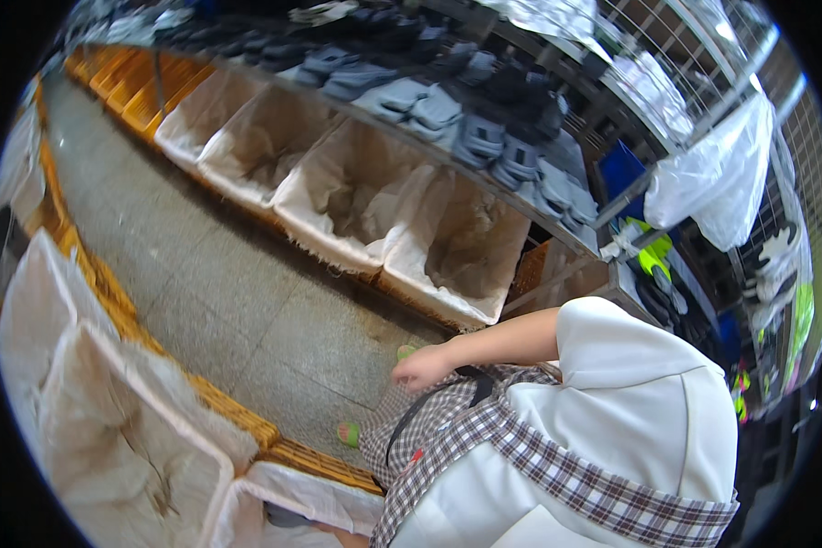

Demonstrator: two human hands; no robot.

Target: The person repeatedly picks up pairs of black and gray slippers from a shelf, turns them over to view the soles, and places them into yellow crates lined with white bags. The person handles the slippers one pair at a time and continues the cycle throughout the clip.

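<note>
My right hand hangs in front of the checked apron, its fingers curled in with nothing showing between them. Of my left arm, only a strip of skin appears at the lower edge, over a white-lined basket. A dark grey thing lies beside that skin, and its kind is not clear. The left fingers are hidden, so any grip on it cannot be seen.
White-lined bins line the underside of a long table bearing rows of grey bundles. Orange baskets continue at far left. Large lined baskets flank the tiled floor. A clear plastic bag hangs from a rack at right.
</note>
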